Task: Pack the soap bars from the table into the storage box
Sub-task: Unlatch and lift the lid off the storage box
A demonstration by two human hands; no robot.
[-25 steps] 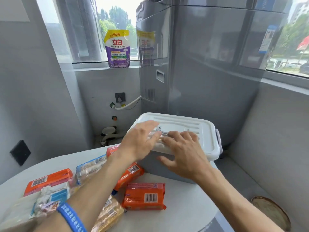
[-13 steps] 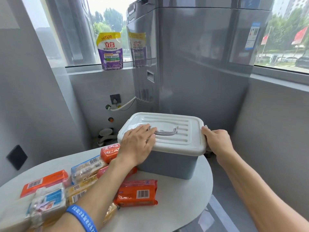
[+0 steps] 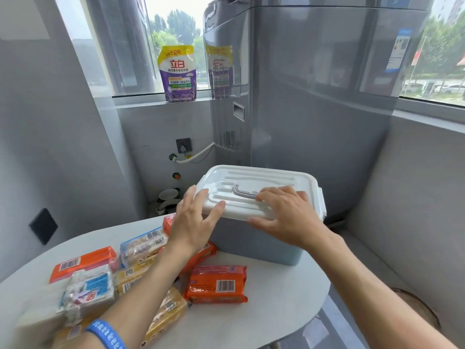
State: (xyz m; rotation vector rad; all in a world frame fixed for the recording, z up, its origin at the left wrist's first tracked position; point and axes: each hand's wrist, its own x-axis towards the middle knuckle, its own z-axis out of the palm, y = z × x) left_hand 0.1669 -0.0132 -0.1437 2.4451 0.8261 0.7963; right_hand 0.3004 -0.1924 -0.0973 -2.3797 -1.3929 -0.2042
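Note:
A grey-blue storage box point(image 3: 259, 245) with a white lid point(image 3: 271, 182) stands at the far right of the white table point(image 3: 276, 313); the lid is on. My left hand point(image 3: 193, 222) rests at the lid's near-left corner, thumb on top, fingers spread. My right hand point(image 3: 289, 217) lies flat on the lid's front edge, fingertips by the grey handle point(image 3: 245, 193). Several wrapped soap bars lie on the table's left: an orange one point(image 3: 217, 283), another orange one point(image 3: 83, 263), a blue-and-clear one point(image 3: 143, 244) and a yellow one point(image 3: 166, 313). My left forearm crosses over some of them.
A tall grey appliance point(image 3: 302, 96) stands right behind the box. A purple detergent pouch point(image 3: 178, 74) sits on the windowsill. A wall socket and hose point(image 3: 191, 152) are in the corner. The table's right edge drops to the floor, where a round brown object point(image 3: 417, 311) lies.
My right hand left the lid's right side and now lies on top of its front edge. My left hand slid back to the lid's near-left corner. The view shifted slightly.

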